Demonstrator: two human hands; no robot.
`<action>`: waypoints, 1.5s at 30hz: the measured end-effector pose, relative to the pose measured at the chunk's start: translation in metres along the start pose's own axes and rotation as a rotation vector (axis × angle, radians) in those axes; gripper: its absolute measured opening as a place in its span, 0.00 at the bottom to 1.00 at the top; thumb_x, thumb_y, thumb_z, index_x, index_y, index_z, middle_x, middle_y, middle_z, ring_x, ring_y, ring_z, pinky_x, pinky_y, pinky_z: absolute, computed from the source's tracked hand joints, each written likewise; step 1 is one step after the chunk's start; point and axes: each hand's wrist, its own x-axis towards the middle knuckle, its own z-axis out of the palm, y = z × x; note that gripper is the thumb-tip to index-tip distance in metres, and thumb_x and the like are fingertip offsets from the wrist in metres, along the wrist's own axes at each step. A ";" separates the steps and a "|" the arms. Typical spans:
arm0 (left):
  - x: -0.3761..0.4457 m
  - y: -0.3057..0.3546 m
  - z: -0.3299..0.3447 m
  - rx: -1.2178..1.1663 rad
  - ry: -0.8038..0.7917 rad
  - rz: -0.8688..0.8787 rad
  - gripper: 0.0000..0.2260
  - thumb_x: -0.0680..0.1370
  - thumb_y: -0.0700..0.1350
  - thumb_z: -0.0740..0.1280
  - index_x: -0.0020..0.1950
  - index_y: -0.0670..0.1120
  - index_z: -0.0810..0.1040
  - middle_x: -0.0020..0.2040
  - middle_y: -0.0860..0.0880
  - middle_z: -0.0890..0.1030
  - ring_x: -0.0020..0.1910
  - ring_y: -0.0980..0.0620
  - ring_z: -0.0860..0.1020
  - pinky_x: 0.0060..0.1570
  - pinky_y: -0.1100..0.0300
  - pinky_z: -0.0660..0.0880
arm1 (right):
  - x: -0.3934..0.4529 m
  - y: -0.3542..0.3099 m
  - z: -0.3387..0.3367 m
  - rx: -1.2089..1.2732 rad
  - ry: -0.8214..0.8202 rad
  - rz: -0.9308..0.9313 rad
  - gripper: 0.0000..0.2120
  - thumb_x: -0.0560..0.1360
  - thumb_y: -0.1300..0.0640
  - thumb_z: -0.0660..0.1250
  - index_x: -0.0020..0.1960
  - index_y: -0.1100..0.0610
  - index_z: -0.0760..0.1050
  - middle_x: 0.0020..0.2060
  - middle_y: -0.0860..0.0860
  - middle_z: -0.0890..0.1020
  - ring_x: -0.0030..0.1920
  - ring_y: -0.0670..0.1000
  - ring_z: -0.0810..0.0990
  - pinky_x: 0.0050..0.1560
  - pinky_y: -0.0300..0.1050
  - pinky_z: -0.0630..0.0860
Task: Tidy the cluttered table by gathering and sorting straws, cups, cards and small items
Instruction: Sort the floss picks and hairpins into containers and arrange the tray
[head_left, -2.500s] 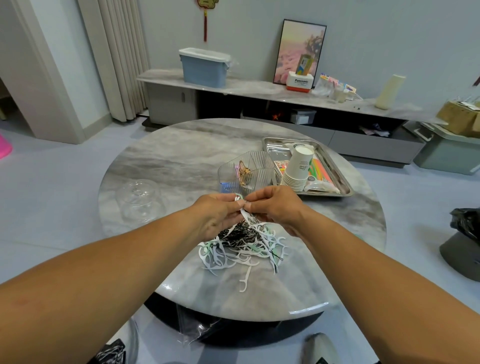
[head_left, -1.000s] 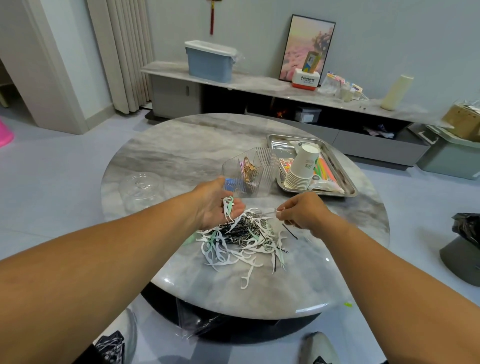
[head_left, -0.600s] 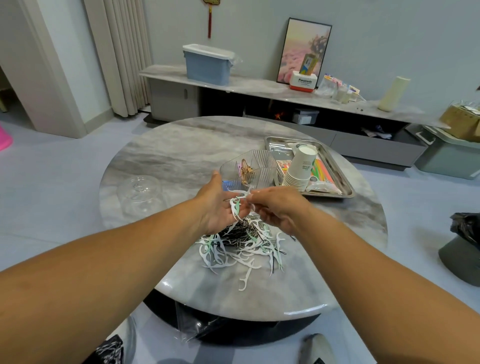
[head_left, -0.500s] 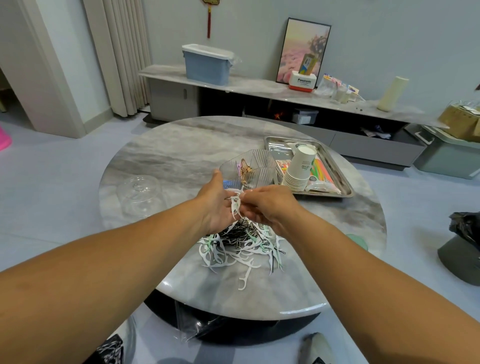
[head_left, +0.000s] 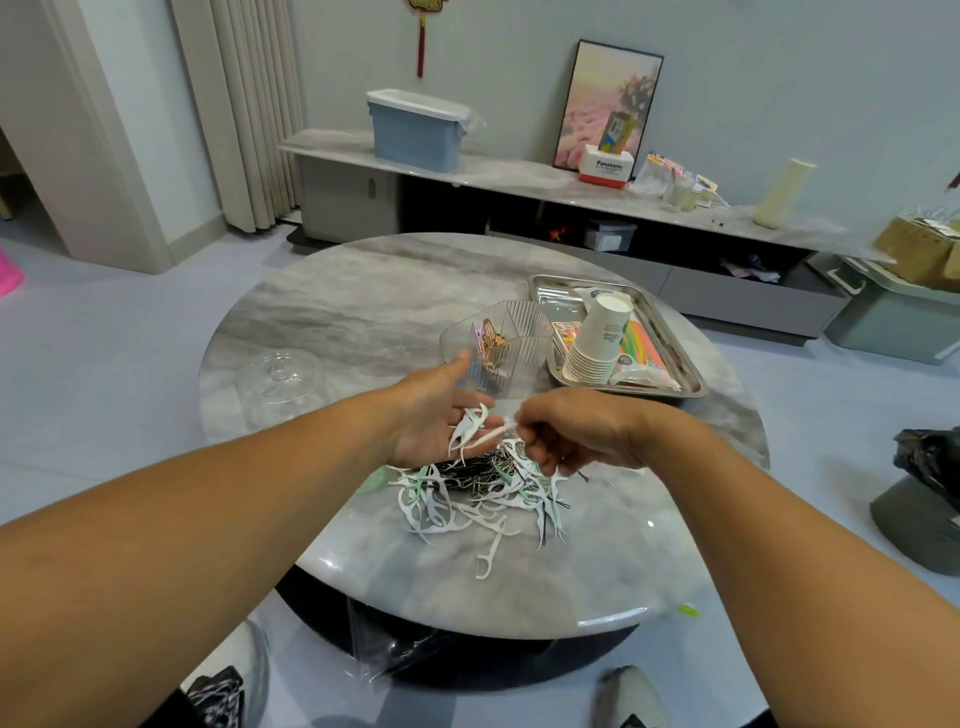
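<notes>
While left hand (head_left: 431, 415) cups floss picks (head_left: 470, 431) open-palmed, right hand (head_left: 576, 434) pinches one, table edge (head_left: 467, 621) near

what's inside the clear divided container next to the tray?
The clear divided container shows gold-coloured clips in one compartment. The left hand covers its near wall, so the front compartment's contents can't be seen.

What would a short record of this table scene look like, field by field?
left hand: palm up, holding white plastic floss picks
right hand: pinching one pick at the left palm
pile of white and green floss picks with black hairpins: on round grey marble table
stack of white paper cups: lying in steel tray
clear ribbed plastic organiser: beside tray
</notes>
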 end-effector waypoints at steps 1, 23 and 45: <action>0.000 -0.001 0.001 0.058 -0.052 -0.017 0.31 0.83 0.63 0.56 0.67 0.36 0.74 0.57 0.37 0.79 0.49 0.44 0.80 0.47 0.54 0.82 | 0.002 0.000 0.003 -0.015 -0.027 0.001 0.15 0.84 0.51 0.55 0.41 0.54 0.72 0.30 0.49 0.75 0.30 0.48 0.74 0.34 0.42 0.69; 0.020 0.004 -0.006 -0.059 0.076 0.003 0.11 0.87 0.47 0.56 0.55 0.41 0.74 0.42 0.45 0.76 0.30 0.55 0.69 0.22 0.65 0.70 | 0.048 0.044 0.034 -0.408 0.391 0.105 0.41 0.62 0.43 0.83 0.69 0.51 0.71 0.61 0.53 0.75 0.55 0.53 0.77 0.50 0.45 0.76; 0.021 0.007 -0.010 -0.085 0.203 0.034 0.13 0.87 0.49 0.54 0.54 0.41 0.71 0.42 0.42 0.76 0.30 0.54 0.71 0.20 0.66 0.70 | 0.037 0.042 -0.009 0.226 0.589 0.056 0.20 0.71 0.64 0.79 0.57 0.53 0.76 0.39 0.55 0.86 0.32 0.46 0.81 0.27 0.36 0.72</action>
